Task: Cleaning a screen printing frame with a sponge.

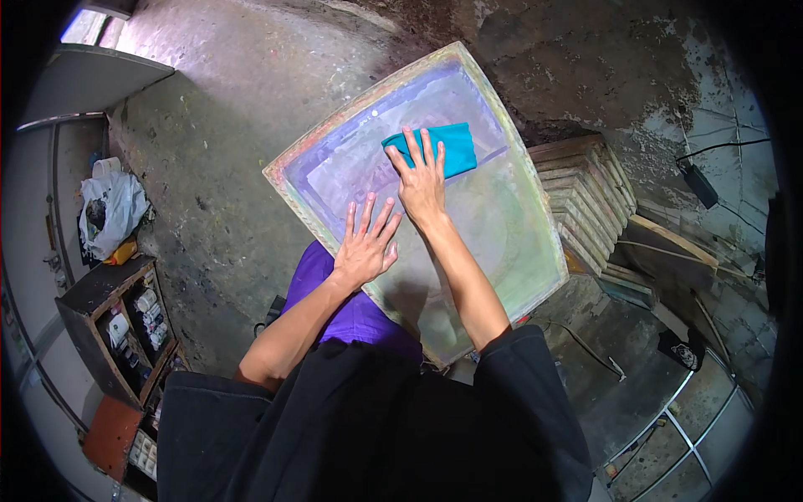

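A framed mesh screen, like a screen-printing screen (514,219), lies tilted before me, with paint-stained edges and a purple-bordered area in its upper part. My right hand (423,179) presses a folded teal cloth (461,150) flat on that area, fingers spread over its left half. Lower and to the left, my left hand (368,245) rests with spread fingers on or just over the screen near its left edge, holding nothing. Purple fabric (364,317) shows beneath the screen's lower left edge.
Several similar frames (583,201) stand stacked to the right, beside a stained wall. A dark wooden shelf (103,314) with bottles stands at left, a white plastic bag (113,210) on top. A black power adapter (699,186) hangs at right. A metal-framed structure (680,427) is at lower right.
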A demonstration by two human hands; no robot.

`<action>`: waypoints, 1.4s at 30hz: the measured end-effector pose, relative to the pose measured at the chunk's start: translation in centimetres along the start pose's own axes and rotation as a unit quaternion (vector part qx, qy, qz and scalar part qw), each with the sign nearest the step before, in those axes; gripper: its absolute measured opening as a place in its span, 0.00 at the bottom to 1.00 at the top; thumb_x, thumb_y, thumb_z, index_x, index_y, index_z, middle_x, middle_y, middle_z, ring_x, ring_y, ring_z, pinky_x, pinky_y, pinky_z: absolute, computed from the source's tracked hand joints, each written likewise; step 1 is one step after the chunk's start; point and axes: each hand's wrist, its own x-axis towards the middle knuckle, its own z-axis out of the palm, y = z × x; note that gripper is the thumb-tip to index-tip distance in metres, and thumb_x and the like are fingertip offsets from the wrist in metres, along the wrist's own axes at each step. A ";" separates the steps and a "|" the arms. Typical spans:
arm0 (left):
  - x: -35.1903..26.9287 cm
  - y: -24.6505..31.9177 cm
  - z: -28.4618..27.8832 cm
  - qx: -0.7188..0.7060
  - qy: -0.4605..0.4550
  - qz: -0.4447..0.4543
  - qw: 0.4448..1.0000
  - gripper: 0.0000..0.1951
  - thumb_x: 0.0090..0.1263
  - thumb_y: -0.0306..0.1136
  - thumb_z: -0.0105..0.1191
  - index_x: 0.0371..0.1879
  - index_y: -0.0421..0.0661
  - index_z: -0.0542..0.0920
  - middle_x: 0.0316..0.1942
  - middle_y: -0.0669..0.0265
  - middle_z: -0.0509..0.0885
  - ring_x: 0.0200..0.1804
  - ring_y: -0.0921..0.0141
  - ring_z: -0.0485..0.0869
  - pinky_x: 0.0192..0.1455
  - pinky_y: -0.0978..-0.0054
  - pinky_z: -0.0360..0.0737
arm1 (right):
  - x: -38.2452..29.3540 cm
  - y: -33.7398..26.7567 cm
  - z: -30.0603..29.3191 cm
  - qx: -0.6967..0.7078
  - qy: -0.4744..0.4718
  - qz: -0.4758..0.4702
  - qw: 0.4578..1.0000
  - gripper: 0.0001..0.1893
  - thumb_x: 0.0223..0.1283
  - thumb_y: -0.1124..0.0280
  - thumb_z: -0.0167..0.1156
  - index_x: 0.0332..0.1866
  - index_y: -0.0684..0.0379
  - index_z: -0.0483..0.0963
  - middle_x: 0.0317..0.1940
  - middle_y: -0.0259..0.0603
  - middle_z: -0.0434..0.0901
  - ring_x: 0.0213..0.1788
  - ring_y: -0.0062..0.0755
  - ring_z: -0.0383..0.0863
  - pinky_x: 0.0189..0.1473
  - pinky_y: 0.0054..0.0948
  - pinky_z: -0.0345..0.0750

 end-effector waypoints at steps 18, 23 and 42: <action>0.0 0.0 0.0 0.012 -0.001 -0.002 1.000 0.35 0.76 0.49 0.54 0.81 0.53 0.68 0.89 0.61 0.50 0.90 0.48 0.39 0.87 0.33 0.38 | -0.3 1.5 -0.9 0.006 -0.047 -0.038 0.998 0.30 0.59 0.83 0.59 0.67 0.44 0.81 0.85 0.41 0.61 0.87 0.55 0.54 0.84 0.68 0.47; 0.0 0.0 0.1 -0.001 -0.005 -0.002 1.000 0.35 0.76 0.49 0.54 0.82 0.52 0.67 0.89 0.61 0.50 0.90 0.48 0.39 0.87 0.33 0.38 | 0.0 0.7 -0.8 -0.001 -0.020 -0.016 1.000 0.29 0.59 0.84 0.59 0.65 0.48 0.81 0.84 0.45 0.62 0.86 0.58 0.55 0.83 0.69 0.48; -0.1 -0.3 0.6 0.013 0.006 0.008 1.000 0.34 0.76 0.48 0.53 0.80 0.50 0.69 0.89 0.59 0.51 0.89 0.46 0.40 0.87 0.32 0.37 | -0.6 -2.0 -0.4 0.051 -0.105 0.020 0.993 0.29 0.54 0.81 0.67 0.63 0.46 0.83 0.86 0.45 0.57 0.88 0.56 0.50 0.84 0.69 0.44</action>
